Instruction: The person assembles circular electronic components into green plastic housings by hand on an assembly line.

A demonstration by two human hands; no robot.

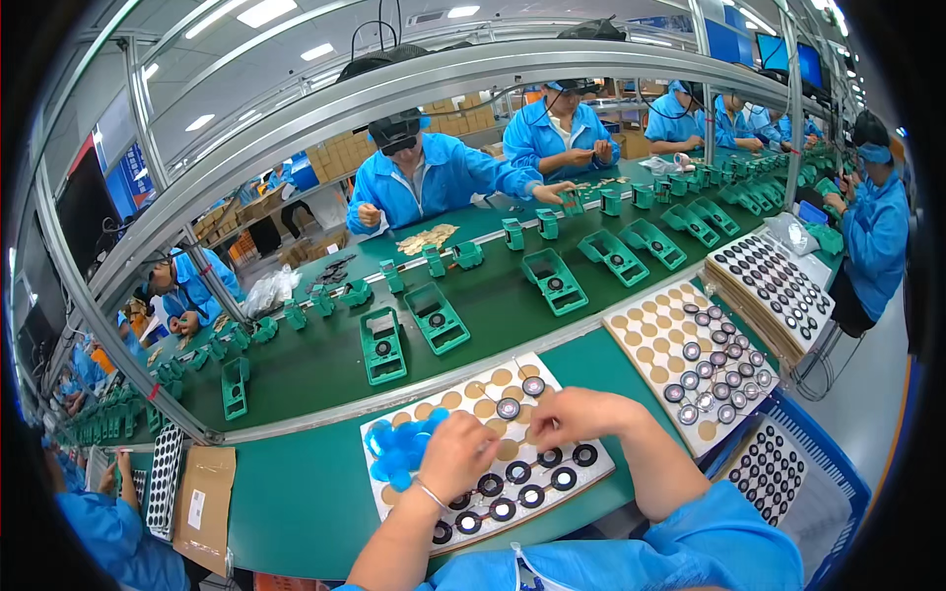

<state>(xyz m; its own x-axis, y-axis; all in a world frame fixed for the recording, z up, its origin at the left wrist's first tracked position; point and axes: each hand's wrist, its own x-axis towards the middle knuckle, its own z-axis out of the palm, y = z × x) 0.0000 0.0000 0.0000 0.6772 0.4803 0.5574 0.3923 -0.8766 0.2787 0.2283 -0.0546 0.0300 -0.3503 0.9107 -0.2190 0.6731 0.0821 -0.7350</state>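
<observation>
While both hands are working low over the near tray [600,471], the step in hand is apparently handling single round speakers [531,495] in its cutouts. The left hand [459,455] is hovering beside the blue pieces [399,448], fingers bending into a narrow grip; the right hand [586,414] is hanging over the tray's right half, its grip also curling narrow. Whether either is holding anything, I cannot tell. The next move is probably calling for a light pinch that is sparing the neighbouring speakers.

Twelve speakers are showing on this tray, which is resting on the green desk [296,492]: two toward the far edge, ten toward the near one; the hands may be hiding more. The blue pieces are overlapping too much for counting. At least six large green cases [437,318] are lying on the belt [305,374] beyond. One blue basket [823,433] is standing at right.
</observation>
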